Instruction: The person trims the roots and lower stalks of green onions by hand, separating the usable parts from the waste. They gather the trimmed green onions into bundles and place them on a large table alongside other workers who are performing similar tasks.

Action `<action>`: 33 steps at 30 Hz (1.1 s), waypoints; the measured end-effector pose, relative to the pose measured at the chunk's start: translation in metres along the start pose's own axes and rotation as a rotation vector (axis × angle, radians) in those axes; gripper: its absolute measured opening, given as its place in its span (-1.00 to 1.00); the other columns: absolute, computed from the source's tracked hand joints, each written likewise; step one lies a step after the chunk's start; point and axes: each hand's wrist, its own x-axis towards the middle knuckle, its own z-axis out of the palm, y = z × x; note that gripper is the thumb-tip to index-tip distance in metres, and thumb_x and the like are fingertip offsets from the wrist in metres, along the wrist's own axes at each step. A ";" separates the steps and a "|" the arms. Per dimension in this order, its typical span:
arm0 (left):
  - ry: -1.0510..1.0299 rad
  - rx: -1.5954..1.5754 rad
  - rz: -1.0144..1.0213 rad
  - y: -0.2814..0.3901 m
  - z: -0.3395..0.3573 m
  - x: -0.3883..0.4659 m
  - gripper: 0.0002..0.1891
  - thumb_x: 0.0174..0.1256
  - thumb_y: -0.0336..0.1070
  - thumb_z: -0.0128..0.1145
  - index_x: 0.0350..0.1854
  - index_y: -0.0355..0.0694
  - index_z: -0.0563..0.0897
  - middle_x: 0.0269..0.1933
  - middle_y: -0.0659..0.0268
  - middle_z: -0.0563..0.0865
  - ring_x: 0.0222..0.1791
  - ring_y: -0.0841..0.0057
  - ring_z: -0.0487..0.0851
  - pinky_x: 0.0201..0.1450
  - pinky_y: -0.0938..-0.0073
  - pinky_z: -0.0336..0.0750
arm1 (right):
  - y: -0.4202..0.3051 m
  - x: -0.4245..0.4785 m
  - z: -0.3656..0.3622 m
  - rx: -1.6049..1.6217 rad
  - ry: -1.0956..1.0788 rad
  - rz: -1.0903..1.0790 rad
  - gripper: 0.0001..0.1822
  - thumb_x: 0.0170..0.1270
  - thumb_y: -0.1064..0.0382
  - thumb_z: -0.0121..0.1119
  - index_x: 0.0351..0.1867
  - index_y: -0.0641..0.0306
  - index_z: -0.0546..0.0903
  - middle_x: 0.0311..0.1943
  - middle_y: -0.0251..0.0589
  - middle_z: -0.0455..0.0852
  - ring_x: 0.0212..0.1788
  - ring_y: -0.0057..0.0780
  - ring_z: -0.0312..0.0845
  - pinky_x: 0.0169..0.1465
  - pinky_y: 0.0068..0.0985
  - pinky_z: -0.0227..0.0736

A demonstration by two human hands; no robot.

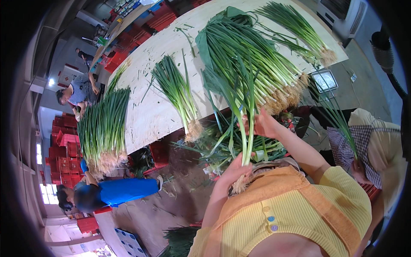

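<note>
My left hand [238, 171] is closed around a few green onions [246, 146] near their white root ends, close to my apron. The roots hang below the fist. Higher up the same stalks, my right hand [265, 124] has its fingers around them; the stalks partly hide these fingers. Just beyond, a large heap of green onions [253, 64] lies on a pale wooden table [144, 128], partly on green cloth or sheeting [203, 41]. Below the table edge sits a pile of loose leaves [269, 149].
A smaller bunch of green onions [176, 86] lies left of the heap, another bunch [298, 29] at the far right. A person in blue [122, 191] stands by a long row of onions [106, 128]. At right, a person's hand [359, 170] holds leaves. Red crates [65, 151] are stacked leftward.
</note>
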 end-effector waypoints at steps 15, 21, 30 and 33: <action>0.570 0.878 0.190 -0.029 -0.052 -0.020 -0.31 0.05 -0.32 0.21 0.24 -0.28 0.18 -0.16 0.14 0.58 -0.17 0.37 0.58 -0.08 0.47 0.42 | 0.009 0.052 0.078 0.115 0.291 -0.287 -0.71 0.15 0.20 0.20 -0.15 0.23 0.44 -0.47 -0.36 0.52 -0.44 -0.51 0.47 -0.35 -0.57 0.37; 0.723 0.852 0.455 -0.019 -0.038 0.027 -0.38 0.06 -0.25 0.21 0.15 -0.31 0.24 -0.23 0.02 0.59 -0.29 0.21 0.61 -0.21 0.31 0.46 | 0.030 0.051 0.090 -0.032 0.264 -0.263 -0.62 0.08 0.28 0.29 -0.10 0.25 0.41 -0.37 -0.31 0.53 -0.32 -0.52 0.49 -0.23 -0.54 0.41; 0.707 0.406 0.683 -0.003 -0.064 0.035 -0.66 0.19 -0.48 0.08 0.00 -0.24 0.34 -0.40 0.42 0.49 -0.56 0.78 0.39 -0.54 0.74 0.27 | 0.023 0.027 0.074 -0.688 0.137 -0.452 -0.28 0.14 0.23 0.18 0.28 0.25 0.07 0.01 -0.16 0.37 0.08 -0.42 0.29 0.14 -0.45 0.22; 0.846 0.402 0.698 0.023 -0.094 0.036 -0.66 0.17 -0.46 0.11 -0.03 -0.23 0.33 -0.45 0.43 0.46 -0.68 0.77 0.31 -0.68 0.73 0.20 | 0.029 0.010 0.049 -0.538 0.204 -0.395 -0.37 0.21 0.23 0.15 0.25 0.25 0.14 -0.07 -0.20 0.43 0.00 -0.50 0.35 0.08 -0.50 0.27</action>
